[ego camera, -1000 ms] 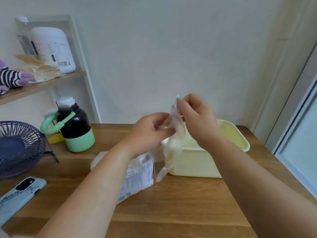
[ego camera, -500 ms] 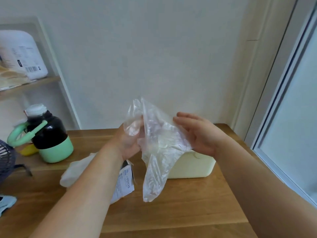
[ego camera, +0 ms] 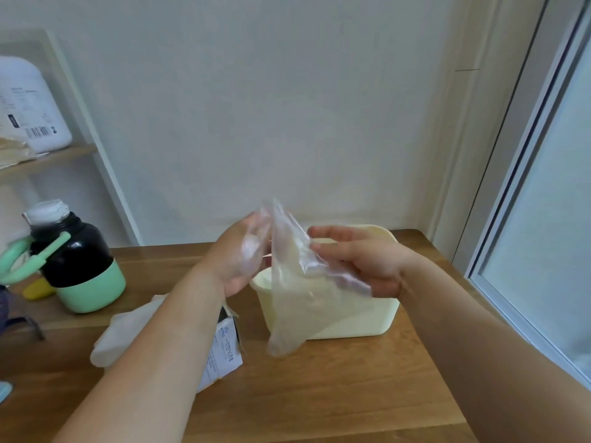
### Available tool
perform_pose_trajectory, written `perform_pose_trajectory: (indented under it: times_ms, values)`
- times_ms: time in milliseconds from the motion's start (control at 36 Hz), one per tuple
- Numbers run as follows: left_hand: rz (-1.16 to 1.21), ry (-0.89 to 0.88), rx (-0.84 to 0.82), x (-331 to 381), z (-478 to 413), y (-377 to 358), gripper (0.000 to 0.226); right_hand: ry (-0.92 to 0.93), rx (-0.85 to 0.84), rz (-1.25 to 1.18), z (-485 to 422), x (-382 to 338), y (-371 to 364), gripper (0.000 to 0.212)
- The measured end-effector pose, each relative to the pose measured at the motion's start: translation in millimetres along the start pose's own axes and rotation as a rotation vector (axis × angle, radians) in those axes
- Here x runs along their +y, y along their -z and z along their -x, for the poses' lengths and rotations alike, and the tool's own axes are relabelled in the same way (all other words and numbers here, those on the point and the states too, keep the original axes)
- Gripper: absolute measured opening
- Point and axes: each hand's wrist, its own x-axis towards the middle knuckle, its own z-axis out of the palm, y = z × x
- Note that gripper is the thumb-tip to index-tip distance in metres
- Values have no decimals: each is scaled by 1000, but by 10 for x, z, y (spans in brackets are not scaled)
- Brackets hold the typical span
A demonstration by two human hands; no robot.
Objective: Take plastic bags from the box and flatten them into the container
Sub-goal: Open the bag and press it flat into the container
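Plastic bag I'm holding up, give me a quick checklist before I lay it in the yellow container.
1. Out of the box: ok, the plastic bag hangs in the air between both hands.
2. Flattened: not ok, it is creased and bunched.
3. Grip: the left hand holds the bag's top, ok. The right hand touches it with fairly straight fingers; whether it pinches, cannot tell.
4. Container open: ok by the rim that shows. How full it is, cannot tell.
5. Bag over the opening: not ok, it hangs in front of the container, tail near the table.
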Motion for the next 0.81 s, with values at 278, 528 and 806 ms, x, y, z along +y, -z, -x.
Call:
perform_pose_trajectory:
  times_ms: [278,528,806]
  values:
    - [302,191,-162,-121,-36,144,101,346,226,-85,-68,-35,-56,32]
    - [210,18,-10,-91,-51,91,58,248,64,-215,-30,-66,-72,56]
    - [233,81,-38,8,69,72,53,120,33,-148,-50,-52,-128,25]
